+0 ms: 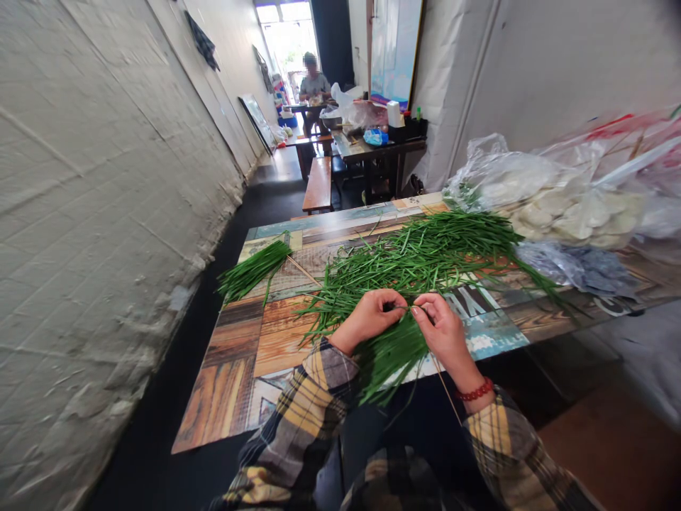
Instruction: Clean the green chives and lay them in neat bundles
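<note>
My left hand [375, 316] is closed, thumb and fingers pinched at the upper end of a bunch of green chives [392, 358]. Right beside it, my right hand [441, 330] pinches at the same end; the fingertips of both hands nearly meet. The bunch fans down toward me over the table's near edge. A thin wooden skewer [447, 392] slants out below my right hand; where its other end goes is hidden. Loose chives [394, 262] lie spread just beyond my hands. To the left rests another bunch of chives [255, 270], with a skewer [303, 270] sticking out from it.
On the patchwork-patterned table [228, 348], clear plastic bags [574, 206] with pale round flat pieces stand at the right. Further back are a bench [319, 183], a second table [367, 147] with bags, and a seated person [315, 85]. A white wall [117, 213] runs along the left.
</note>
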The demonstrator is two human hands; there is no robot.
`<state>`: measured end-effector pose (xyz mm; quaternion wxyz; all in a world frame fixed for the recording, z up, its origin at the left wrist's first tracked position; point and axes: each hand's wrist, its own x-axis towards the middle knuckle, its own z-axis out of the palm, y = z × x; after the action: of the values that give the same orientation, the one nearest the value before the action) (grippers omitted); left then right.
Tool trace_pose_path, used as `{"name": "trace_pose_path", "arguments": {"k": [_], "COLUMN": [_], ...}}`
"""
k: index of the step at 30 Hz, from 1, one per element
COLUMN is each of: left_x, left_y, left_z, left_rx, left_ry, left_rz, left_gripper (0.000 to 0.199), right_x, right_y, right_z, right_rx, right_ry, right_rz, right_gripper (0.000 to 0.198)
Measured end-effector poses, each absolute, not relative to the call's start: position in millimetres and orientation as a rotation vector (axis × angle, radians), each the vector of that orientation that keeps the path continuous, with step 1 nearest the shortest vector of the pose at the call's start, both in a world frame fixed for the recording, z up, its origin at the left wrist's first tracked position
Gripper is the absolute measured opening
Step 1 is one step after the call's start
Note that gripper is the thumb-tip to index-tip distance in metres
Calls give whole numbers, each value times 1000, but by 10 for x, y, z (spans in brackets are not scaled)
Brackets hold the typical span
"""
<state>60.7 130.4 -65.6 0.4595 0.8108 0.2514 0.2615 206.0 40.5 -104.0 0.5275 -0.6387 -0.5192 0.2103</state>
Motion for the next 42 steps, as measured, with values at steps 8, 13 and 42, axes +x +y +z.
{"name": "trace_pose_path", "arguments": {"k": [8, 13, 42], "left_x": [596, 618, 639], "left_y": [1259, 1241, 1291], "left_z": [-541, -536, -661], "left_rx": [1894, 1936, 2085], "left_ry": [612, 603, 794], "left_rz": [650, 653, 768], "left_gripper": [19, 17, 14], "right_x": [2059, 2051, 2049], "right_y": [410, 407, 391], "right_z": [-1036, -1017, -1001], "right_rx": [-1504, -1526, -1530], "right_ry": [-1227, -1239, -1260], "right_rz": [503, 467, 492], "right_gripper": [17, 17, 25]}}
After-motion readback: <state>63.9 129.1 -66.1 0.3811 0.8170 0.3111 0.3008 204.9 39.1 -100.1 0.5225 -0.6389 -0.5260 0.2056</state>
